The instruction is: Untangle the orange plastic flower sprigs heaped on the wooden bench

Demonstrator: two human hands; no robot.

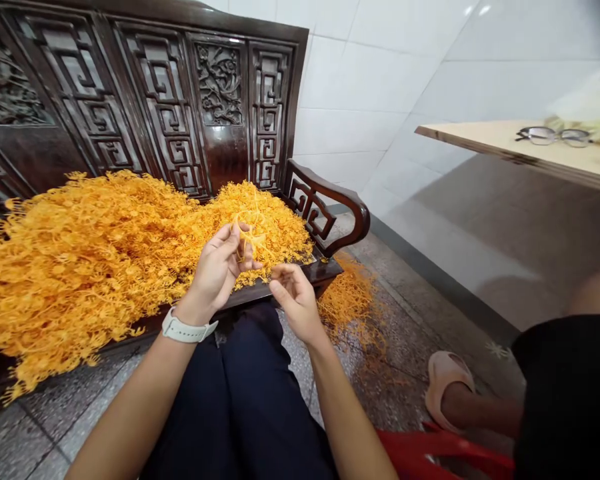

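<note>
My left hand (225,257), with a pale watch strap (187,330) on its wrist, pinches a thin, branching orange plastic piece (253,233) between thumb and fingers. Its looped strands stand up above the fingertips. Just to the right, my right hand (295,293) is apart from it, fingers curled and thumb spread from them, with nothing visible in its grasp. Behind both hands lies a large heap of similar orange pieces (105,247), spread over the seat of a dark carved wooden bench (225,150).
The bench's curved armrest (353,207) rises behind my right hand. More orange bits (353,300) lie on the speckled floor. At right, a wooden board (500,140) carries eyeglasses (555,136). Another person's foot in a pink shoe (443,387) and a red stool (430,453) are at lower right.
</note>
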